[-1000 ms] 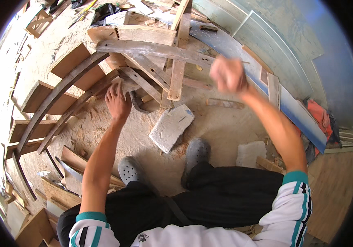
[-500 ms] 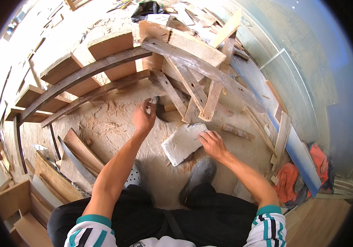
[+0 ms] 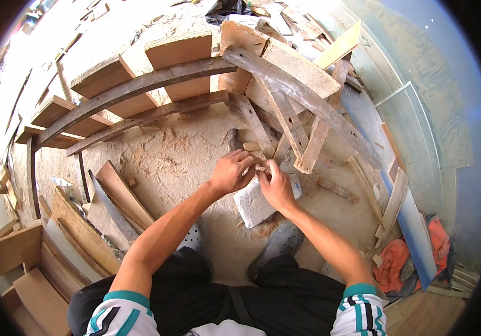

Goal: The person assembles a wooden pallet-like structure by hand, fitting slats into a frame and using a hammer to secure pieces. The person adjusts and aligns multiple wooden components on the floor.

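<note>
My left hand (image 3: 232,172) and my right hand (image 3: 277,187) meet fingertip to fingertip, pinching. Something tiny and pale may be between them; I cannot make it out. Under the right hand, partly covered by it, a rough white block (image 3: 253,206) lies on the dusty floor. Just beyond my left hand rests what looks like a hammer, its dark head (image 3: 233,138) showing and a short piece of wood beside it. A wooden frame with crossed legs (image 3: 285,115) stands right past my hands.
A curved rack of boards (image 3: 134,92) arches across the left. A handsaw (image 3: 111,207) leans among planks nearer me. At right lie a loose wood strip (image 3: 338,190), a long blue-white board (image 3: 417,235) and orange cloth (image 3: 394,263). Glass sheets (image 3: 414,123) lean along the right.
My left hand has come away from the dark hammer-like head, toward me and right. My right hand has shifted up and left off the block's edge, and the two now meet.
</note>
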Available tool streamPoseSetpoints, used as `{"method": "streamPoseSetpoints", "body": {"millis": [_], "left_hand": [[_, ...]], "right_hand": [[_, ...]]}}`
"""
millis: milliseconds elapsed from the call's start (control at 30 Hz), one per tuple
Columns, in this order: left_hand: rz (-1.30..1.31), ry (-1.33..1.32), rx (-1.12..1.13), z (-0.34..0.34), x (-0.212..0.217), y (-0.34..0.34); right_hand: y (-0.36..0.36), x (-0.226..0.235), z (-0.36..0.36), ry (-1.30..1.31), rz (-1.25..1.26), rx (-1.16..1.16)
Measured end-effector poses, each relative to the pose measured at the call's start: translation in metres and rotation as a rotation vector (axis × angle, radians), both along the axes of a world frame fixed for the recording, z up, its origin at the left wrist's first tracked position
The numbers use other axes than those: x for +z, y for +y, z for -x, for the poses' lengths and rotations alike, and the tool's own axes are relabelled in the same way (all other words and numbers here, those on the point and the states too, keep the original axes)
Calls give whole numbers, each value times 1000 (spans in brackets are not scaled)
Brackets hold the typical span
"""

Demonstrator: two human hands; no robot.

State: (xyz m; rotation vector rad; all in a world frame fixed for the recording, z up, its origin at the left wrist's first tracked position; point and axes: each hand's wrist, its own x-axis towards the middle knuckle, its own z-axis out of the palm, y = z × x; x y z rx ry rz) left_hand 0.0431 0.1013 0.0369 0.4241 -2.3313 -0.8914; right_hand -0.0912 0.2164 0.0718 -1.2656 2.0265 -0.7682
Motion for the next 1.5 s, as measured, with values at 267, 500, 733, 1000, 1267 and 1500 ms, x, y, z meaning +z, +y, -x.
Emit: {"method": "streamPoseSetpoints", "body": {"millis": [267,500,733,1000,1267,1500], "left_hand": [[26,-90,196,-23,-34,4],[-200,-106,519,-18,-35,-32],[-411,110,630,12,-9,-118],[-433,61,685,33,-15,-136],[-215,61,686,35,-22,-135],[-233,62,713,35,-25,-139]], "right_hand": [[-41,-41,-22,92,129,-42],[-55,-81,-19,461,65,138],[-65,-97,-14,380,-157,139],[-63,-108,-19,523,-186,104],[-56,-112,-25,535,-127,54],[-64,-98,-26,705,-173,222]]}}
